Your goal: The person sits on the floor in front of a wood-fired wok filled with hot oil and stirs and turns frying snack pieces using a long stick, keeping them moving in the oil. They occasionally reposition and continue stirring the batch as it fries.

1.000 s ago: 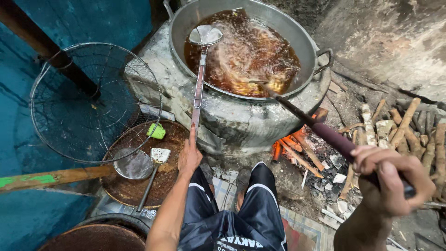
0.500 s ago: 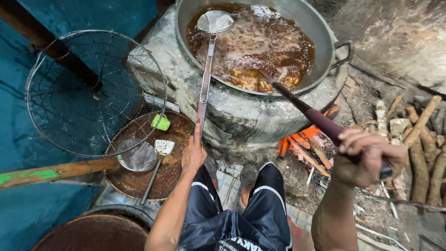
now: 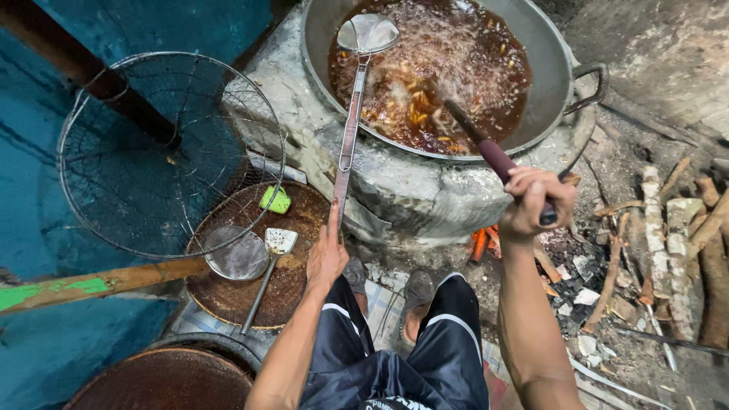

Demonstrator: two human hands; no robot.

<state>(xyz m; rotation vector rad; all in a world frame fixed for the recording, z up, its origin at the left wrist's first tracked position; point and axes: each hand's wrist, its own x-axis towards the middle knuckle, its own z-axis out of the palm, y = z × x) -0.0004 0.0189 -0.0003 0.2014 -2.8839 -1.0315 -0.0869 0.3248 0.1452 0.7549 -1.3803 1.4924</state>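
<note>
Because the oil in the wok [image 3: 558, 72] boiled hard, my left hand [image 3: 326, 254] gripped the long skimmer [image 3: 353, 99] and my right hand [image 3: 535, 201] closed around the stirring stick [image 3: 486, 148], both by their far ends.

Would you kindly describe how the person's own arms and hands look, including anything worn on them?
Both arms are bare to the picture's lower edge: no sleeves, gloves, watch or rings visible on the left hand or right hand. No markings show.
</note>
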